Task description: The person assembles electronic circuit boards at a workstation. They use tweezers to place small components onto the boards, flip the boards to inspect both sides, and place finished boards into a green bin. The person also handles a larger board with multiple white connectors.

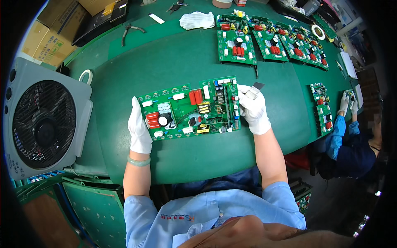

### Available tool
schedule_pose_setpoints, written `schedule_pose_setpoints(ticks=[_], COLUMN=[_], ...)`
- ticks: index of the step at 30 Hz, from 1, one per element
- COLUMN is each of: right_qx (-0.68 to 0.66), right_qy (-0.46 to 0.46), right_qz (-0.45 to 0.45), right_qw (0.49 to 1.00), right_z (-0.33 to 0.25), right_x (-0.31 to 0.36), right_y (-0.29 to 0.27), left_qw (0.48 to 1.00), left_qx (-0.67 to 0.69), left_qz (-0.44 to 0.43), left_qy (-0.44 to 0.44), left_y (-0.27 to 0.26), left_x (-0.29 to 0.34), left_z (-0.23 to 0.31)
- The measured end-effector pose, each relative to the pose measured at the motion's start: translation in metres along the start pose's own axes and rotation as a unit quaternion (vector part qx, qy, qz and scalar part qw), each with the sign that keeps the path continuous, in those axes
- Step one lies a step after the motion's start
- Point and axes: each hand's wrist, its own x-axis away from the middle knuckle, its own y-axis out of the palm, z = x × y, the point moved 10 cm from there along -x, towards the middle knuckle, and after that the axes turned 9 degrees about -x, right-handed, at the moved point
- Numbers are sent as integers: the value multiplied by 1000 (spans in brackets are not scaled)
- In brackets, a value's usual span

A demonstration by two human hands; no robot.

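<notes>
A large grey box fan with a black grille stands at far left. Behind it are cardboard boxes and a black tray. A white tape ring lies beside the fan. Across the green tabletop, pliers, keys and a striped white cloth. At far right, another person in blue sleeves.
</notes>
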Motion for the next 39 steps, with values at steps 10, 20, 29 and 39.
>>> schedule_pose_setpoints(ticks=[10,20,29,39], right_qx=[-5,0,22,54], right_qy=[15,20,4,-1], right_qz=[2,27,53,75], right_qw=[1000,999,998,996], right_z=[6,5,4,2], right_x=[-2,-1,-3,-5], right_y=[-6,-7,-12,-15], left_qw=[1000,1000,999,1000], left_qx=[6,-4,-28,2], left_qz=[-25,18,-5,-23], left_qy=[18,6,-13,-8], left_y=[6,-4,1,4], left_x=[2,1,-1,1], left_z=[5,2,1,3])
